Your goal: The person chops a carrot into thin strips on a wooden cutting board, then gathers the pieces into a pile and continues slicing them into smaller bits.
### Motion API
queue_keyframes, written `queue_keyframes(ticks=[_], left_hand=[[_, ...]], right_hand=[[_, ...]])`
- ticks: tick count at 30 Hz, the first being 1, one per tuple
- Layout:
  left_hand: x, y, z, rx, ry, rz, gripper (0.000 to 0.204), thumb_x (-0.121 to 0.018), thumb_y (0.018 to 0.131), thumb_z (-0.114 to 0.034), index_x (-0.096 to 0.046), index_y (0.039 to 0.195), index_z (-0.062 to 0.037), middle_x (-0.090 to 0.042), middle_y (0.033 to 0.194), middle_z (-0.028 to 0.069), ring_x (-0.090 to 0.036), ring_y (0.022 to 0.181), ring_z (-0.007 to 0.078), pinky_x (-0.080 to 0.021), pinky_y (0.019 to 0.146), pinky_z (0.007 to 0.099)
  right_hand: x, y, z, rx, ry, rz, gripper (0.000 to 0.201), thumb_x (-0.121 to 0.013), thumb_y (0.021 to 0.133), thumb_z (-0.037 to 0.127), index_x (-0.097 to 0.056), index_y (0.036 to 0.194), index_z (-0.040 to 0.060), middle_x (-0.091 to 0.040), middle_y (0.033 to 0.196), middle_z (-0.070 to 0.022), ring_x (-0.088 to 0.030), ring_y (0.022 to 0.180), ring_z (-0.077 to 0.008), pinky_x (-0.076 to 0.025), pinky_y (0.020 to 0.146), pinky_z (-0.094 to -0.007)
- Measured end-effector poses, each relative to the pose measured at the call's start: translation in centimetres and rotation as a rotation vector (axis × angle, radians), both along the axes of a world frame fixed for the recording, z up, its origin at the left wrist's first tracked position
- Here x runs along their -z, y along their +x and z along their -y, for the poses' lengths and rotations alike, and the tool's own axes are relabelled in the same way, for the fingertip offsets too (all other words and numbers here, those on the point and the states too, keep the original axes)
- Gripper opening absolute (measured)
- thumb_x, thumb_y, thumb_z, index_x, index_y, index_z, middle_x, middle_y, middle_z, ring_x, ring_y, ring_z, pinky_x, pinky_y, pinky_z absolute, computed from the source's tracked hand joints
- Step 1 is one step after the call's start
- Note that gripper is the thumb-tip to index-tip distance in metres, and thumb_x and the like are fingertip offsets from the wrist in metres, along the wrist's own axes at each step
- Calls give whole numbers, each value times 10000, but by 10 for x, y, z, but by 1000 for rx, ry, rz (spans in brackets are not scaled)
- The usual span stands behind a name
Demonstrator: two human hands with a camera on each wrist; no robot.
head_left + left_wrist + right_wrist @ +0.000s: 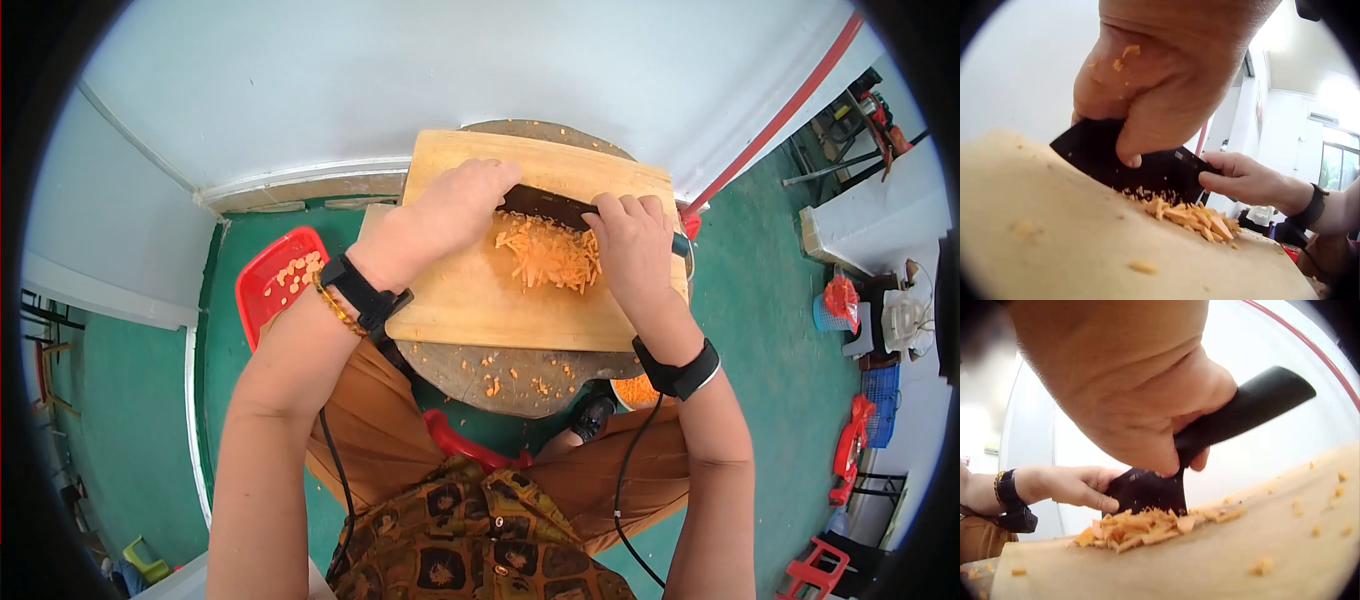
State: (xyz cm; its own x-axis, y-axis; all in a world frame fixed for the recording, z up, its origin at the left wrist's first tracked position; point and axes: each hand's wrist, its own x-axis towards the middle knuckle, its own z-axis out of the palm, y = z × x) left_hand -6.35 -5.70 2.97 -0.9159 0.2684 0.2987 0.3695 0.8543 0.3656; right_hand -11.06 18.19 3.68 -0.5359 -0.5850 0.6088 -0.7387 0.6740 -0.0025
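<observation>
A dark cleaver (548,206) stands edge-down on the wooden cutting board (450,300), behind a pile of chopped orange pieces (550,256). My left hand (460,200) pinches the blade's far-left end, its thumb on the near face (1154,94). My right hand (635,240) grips the cleaver where blade meets handle; the black handle (1254,403) sticks out past the fingers in the right wrist view. Orange bits cling to the lower blade and to my left hand. The blade's cutting edge is partly hidden by the pieces.
The board lies on a round wooden block (470,375) strewn with crumbs. A red basin (258,275) with orange slices stands at the left; a bowl of orange bits (636,391) is below the block's right side. A white wall (400,80) rises behind the board.
</observation>
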Motion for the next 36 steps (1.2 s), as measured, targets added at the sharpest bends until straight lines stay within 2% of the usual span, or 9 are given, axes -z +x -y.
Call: queue_keyframes(ticks=[4,13,16,22,25,28,31,34,36], left_hand=[[-3,6,-1,14,31,-97,181,-520,783,65,-525,946,-13,-605,924,209,-579,922,421,-483,773,488],[-1,3,-1,18,118,-35,193,-516,775,79,-534,946,-11,-608,892,209,-579,917,420,-481,777,483],[-4,-2,2,4,10,-70,195,-517,775,79,-533,946,-12,-611,906,208,-583,936,417,-484,783,478],[3,-1,0,42,158,-34,197,-523,772,82,-530,943,-15,-609,908,205,-580,923,419,-484,777,484],[-3,-4,3,15,64,-101,198,-528,774,77,-529,950,-12,-614,921,204,-581,928,419,-486,771,487],[7,-7,1,-25,56,19,192,-532,773,76,-526,949,-2,-616,922,209,-584,924,422,-488,764,487],[4,-4,2,0,152,22,182,-528,784,68,-519,954,3,-616,921,216,-586,902,425,-488,760,484],[-2,-6,5,35,44,-97,181,-522,789,66,-517,957,0,-617,906,216,-587,894,428,-490,762,483],[8,-7,1,-3,150,-16,177,-517,788,69,-519,952,2,-619,899,212,-585,894,433,-488,764,487]], right_hand=[[-11,1,-2,14,17,18,175,-742,773,189,-584,790,116,-589,729,-37,-538,798,-275,-419,691,-413],[-7,-2,-3,8,23,20,179,-742,773,197,-581,784,119,-585,731,-39,-538,803,-270,-417,680,-413],[-13,-3,-2,8,17,-3,178,-741,776,199,-582,785,118,-586,736,-39,-540,811,-270,-417,686,-415],[-6,-7,-3,5,24,24,175,-737,783,199,-582,799,120,-587,735,-35,-543,811,-269,-418,685,-417],[-15,-4,-1,14,8,-9,174,-737,782,196,-583,802,118,-587,732,-35,-543,802,-269,-420,685,-415],[3,-5,4,16,2,-25,175,-740,780,188,-583,802,114,-585,725,-41,-542,783,-273,-419,682,-417],[-7,-8,-2,-11,10,23,169,-737,783,189,-588,806,115,-585,724,-39,-541,788,-268,-421,689,-413],[-15,-4,0,20,12,-4,163,-735,785,194,-594,806,115,-588,728,-34,-542,805,-265,-424,702,-409],[-1,-5,3,13,-3,-6,163,-739,782,191,-596,803,116,-589,726,-33,-543,805,-267,-423,702,-409]])
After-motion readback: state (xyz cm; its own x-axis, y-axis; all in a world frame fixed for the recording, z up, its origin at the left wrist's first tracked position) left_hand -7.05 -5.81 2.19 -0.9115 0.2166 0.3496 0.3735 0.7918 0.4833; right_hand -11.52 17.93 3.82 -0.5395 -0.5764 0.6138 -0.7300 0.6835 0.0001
